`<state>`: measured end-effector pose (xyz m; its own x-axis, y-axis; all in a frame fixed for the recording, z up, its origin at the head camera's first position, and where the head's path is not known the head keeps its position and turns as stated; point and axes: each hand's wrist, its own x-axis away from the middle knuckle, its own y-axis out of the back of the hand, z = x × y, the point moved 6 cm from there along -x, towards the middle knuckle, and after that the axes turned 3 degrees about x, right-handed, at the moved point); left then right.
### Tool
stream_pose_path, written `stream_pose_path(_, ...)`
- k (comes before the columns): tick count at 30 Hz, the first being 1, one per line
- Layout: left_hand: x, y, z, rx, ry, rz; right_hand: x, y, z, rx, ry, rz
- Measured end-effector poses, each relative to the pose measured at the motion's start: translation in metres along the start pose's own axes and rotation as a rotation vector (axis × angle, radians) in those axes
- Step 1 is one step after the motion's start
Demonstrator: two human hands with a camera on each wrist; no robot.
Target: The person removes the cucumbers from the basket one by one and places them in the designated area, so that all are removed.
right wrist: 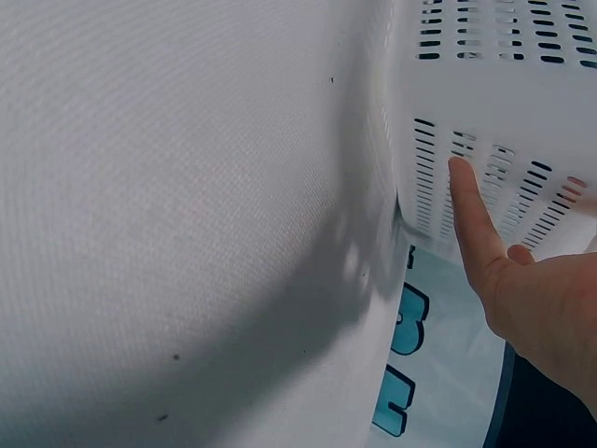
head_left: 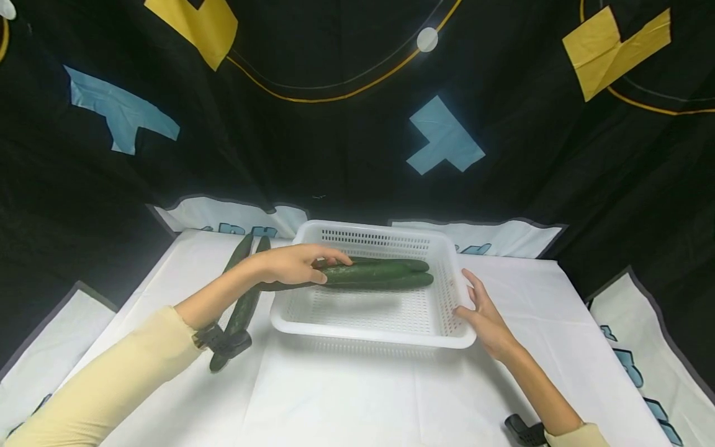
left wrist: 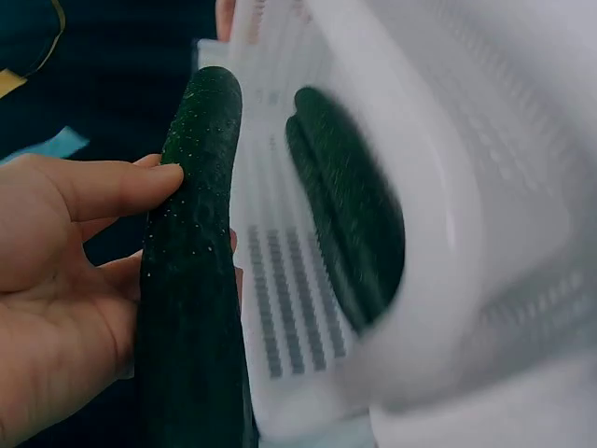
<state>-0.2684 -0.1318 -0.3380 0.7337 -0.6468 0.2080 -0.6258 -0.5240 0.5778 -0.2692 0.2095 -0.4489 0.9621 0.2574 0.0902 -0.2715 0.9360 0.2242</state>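
My left hand (head_left: 298, 264) pinches a dark green cucumber (left wrist: 191, 271) between thumb and fingers. This cucumber lies crosswise over the left rim of a white perforated plastic basket (head_left: 357, 336), its blunt end pointing right. Two more cucumbers (left wrist: 350, 210) lie side by side inside the basket, partly covered by the held one in the head view. At the basket's right end, my right hand (head_left: 486, 320) holds the wall, thumb over the rim and fingers outside. The right wrist view shows a straight index finger (right wrist: 474, 219) along the outer slotted wall.
Left of the basket, two cucumbers (head_left: 242, 313) lie on the white-covered table (head_left: 341, 397), partly behind my left forearm. A black curtain (head_left: 335, 155) with blue and yellow patches hangs behind the table.
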Motion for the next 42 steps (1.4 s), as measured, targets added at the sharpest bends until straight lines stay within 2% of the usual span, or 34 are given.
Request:
stream_pose_path(7,0.051,0.030,0.020,0.025,0.072,-0.194,-0.001,0.001,-0.002,0.003,0.008,0.002)
stream_pose_path(11,0.082,0.041,0.036,0.065,0.112,-0.317,-0.001,0.000,-0.001,0.000,0.005,0.004)
stream_pose_path(19,0.141,0.049,0.080,0.135,0.200,-0.481,-0.001,0.000,0.001,0.004,0.005,0.003)
stream_pose_path(23,0.162,0.051,0.104,0.193,0.246,-0.538,-0.001,0.000,0.000,-0.002,0.009,-0.001)
stream_pose_path(28,0.182,0.049,0.131,0.234,0.290,-0.587,0.000,0.000,-0.002,0.003,0.012,-0.007)
stream_pose_path(33,0.196,0.041,0.160,0.278,0.341,-0.618,0.000,0.000,-0.002,0.000,0.022,-0.007)
stream_pose_path(37,0.201,0.033,0.181,0.334,0.365,-0.625,0.000,0.000,-0.002,-0.001,0.025,-0.004)
stream_pose_path(42,0.199,0.029,0.202,0.384,0.373,-0.640,0.000,0.000,-0.001,-0.003,0.031,0.002)
